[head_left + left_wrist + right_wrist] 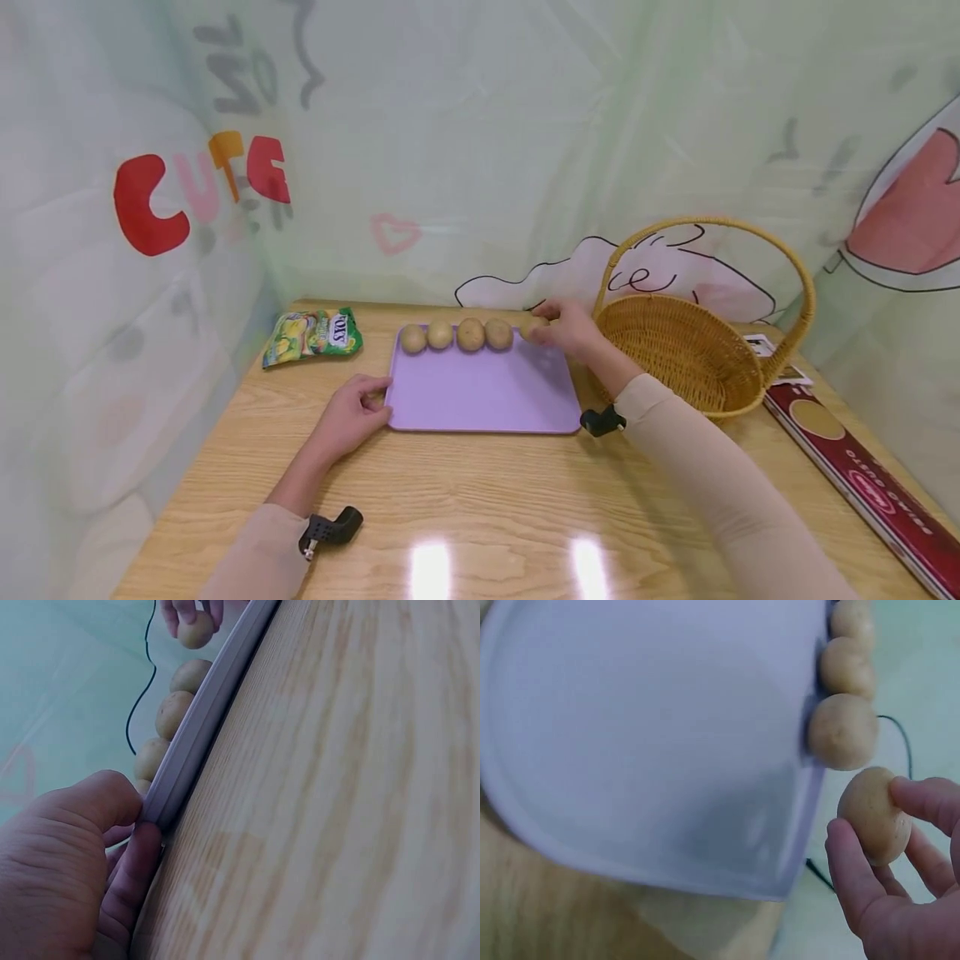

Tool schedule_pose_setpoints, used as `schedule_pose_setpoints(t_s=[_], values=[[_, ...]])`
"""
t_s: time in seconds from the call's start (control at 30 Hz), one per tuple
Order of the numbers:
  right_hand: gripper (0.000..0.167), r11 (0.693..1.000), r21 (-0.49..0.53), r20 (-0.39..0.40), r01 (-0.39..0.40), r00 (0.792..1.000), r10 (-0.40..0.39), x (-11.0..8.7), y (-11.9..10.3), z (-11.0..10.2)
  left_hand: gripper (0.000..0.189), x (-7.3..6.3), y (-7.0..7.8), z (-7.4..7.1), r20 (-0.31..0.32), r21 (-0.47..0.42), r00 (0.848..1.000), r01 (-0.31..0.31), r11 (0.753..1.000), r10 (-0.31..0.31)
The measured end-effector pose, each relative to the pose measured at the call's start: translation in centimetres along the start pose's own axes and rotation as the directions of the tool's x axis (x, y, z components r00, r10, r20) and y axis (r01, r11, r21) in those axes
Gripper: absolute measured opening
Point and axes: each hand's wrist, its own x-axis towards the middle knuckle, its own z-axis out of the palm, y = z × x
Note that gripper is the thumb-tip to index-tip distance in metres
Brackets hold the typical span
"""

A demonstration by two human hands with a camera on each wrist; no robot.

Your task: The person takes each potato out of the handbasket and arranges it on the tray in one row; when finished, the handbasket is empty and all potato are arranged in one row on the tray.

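A purple tray (480, 392) lies on the wooden table, with several potatoes (470, 335) lined up along its far edge. At the tray's left side, my left hand (352, 415) pinches the rim between thumb and fingers; the left wrist view shows the tray rim (196, 739) from the side. My right hand (573, 332) holds another potato (877, 816) over the tray's far right corner, fingertips around its sides. That potato is a short way right of the last one in the row (844, 733).
A wicker basket (667, 350) with a tall handle stands to the right, close by my right forearm. Behind the tray's left side lies a green and yellow snack bag (313, 336). A long dark red box (862, 475) runs along the table's right edge. Printed curtains surround the table.
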Motion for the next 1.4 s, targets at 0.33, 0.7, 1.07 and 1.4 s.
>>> schedule_pose_setpoints(t_s=[0.33, 0.7, 1.07, 1.4], values=[[0.041, 0.999, -0.005, -0.031, -0.054, 0.998, 0.053, 1.2, 2.1, 1.5, 0.048, -0.3, -0.1, 0.4, -0.004, -0.003, 1.000, 0.026, 1.000, -0.026], [0.042, 0.997, -0.073, -0.017, -0.033, 0.999, 0.032, 1.3, 2.5, 2.4, 0.048, -0.6, 0.2, 0.1, 0.004, 0.003, 1.000, 0.028, 1.000, -0.028], [0.051, 0.985, -0.147, -0.039, 0.089, 0.995, -0.095, 0.7, 2.8, 2.8, 0.048, -0.2, -0.3, -0.2, 0.001, 0.032, 0.999, 0.050, 0.998, -0.050], [0.058, 0.937, -0.265, -0.030, 0.227, 0.969, -0.243, -2.0, 3.5, 3.1, 0.048, -0.2, -0.9, 0.1, 0.003, 0.019, 0.999, 0.033, 0.999, -0.033]])
